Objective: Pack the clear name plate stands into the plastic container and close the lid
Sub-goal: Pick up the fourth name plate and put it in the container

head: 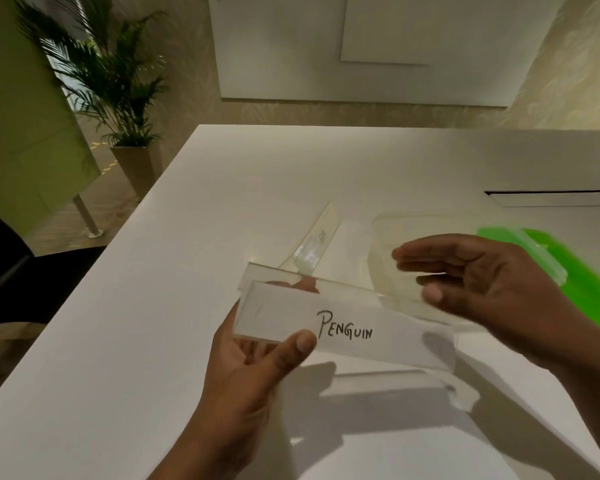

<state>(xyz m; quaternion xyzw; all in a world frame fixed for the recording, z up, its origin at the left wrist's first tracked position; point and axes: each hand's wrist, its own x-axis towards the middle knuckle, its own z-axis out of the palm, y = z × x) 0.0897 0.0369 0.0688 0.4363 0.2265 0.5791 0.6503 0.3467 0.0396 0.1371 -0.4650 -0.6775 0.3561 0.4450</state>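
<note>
Now the left grip [253, 362] pinches one end of the stand [361, 329] just before the container [383, 225]; right grip [482, 275] released above it, so slick plastic may pivot loose

Warm, softish indoor light, pretty bright overall. The white table [136, 323] is nearly blown out down around 5 o'clock. Shadows of the name plate stand [343, 327] and the left hand [257, 368] drop toward 6 o'clock, so the light sits up high around 12. The right hand [492, 289] is smeared with motion blur, same for the green lid [589, 275] at 3 o'clock, while the PENGUIN lettering is crisp. Fisheye bends the table edges. The potted palm [115, 81] at 10 o'clock is dim and mushy.
</note>
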